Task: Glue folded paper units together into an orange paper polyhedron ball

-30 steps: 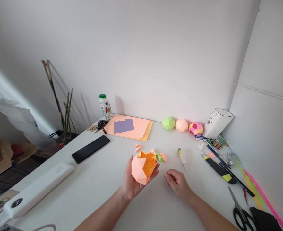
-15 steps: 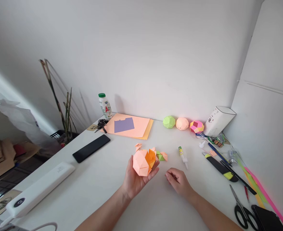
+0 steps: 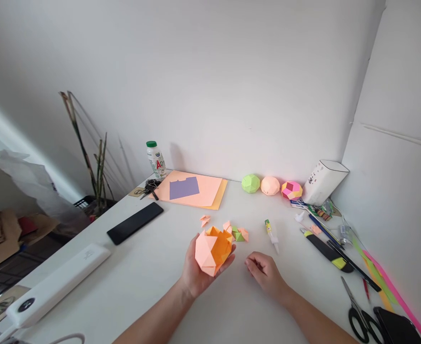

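Observation:
My left hand (image 3: 193,272) cradles a faceted paper ball (image 3: 205,253), its palm beneath and thumb along the left side. The ball is peach outside and orange within, with a wide gap facing up and to the right. My right hand (image 3: 264,271) rests on the table with its fingers curled in, and nothing shows in them. Just behind the ball lie folded peach and green paper pieces (image 3: 239,233) and a small peach piece (image 3: 205,220). A glue tube (image 3: 271,235) with a clear nozzle lies beyond my right hand.
Along the wall sit a green paper ball (image 3: 250,183), a peach one (image 3: 269,186) and a multicoloured one (image 3: 291,190). Paper sheets (image 3: 210,191), a bottle (image 3: 156,160) and a black phone (image 3: 135,223) are left. A utility knife (image 3: 325,249) and scissors (image 3: 357,308) lie right.
The paper ball has tilted in my left hand, so its opening and orange inside show more. My right hand stays in place.

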Motion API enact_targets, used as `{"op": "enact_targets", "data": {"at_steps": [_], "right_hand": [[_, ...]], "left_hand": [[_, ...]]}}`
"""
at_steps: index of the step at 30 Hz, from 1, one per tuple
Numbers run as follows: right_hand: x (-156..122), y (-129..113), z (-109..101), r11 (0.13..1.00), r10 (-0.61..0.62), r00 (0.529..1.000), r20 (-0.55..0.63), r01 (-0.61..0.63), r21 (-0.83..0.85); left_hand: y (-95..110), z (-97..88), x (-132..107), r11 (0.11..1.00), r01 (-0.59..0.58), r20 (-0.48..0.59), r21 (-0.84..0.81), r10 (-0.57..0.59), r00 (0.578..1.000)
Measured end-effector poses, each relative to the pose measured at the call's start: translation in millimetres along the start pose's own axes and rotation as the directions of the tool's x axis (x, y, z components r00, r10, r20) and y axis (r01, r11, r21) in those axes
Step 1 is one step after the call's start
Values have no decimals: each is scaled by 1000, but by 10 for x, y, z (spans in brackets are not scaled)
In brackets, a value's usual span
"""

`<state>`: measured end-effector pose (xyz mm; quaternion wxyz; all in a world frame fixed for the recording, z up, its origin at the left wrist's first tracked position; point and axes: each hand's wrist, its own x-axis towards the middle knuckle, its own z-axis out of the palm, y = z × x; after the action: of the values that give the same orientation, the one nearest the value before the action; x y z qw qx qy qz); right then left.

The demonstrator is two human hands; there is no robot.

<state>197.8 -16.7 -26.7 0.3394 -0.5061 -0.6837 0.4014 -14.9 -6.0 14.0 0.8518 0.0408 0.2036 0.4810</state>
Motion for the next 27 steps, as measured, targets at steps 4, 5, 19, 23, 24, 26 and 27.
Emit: {"op": "enact_targets", "data": {"at_steps": [4, 5, 19, 23, 24, 26, 27], "right_hand": [[-4, -13, -1, 1000, 10, 1000, 5, -10, -1], [-6, -16, -2, 1000, 17, 1000, 8, -17, 1], [-10, -58, -7, 999, 47, 999, 0, -47, 26], [-7, -37, -2, 999, 47, 999, 6, -47, 19], [-6, -33, 0, 999, 48, 999, 4, -48, 18], [-6, -31, 2, 999, 50, 999, 0, -50, 16], [-6, -33, 1, 999, 49, 999, -3, -49, 15]], "left_hand": [[-14, 29, -26, 997, 2, 33, 75, -4, 999], [-17, 39, -29, 996, 1, 36, 93, -4, 999], [-63, 95, -40, 957, -97, 31, 274, 92, 995], [-80, 85, -42, 931, -145, 32, 336, 143, 989], [-85, 79, -43, 919, -168, 35, 357, 166, 985], [-95, 65, -46, 888, -214, 56, 408, 210, 976], [-99, 57, -49, 870, -231, 70, 435, 223, 972]]}}
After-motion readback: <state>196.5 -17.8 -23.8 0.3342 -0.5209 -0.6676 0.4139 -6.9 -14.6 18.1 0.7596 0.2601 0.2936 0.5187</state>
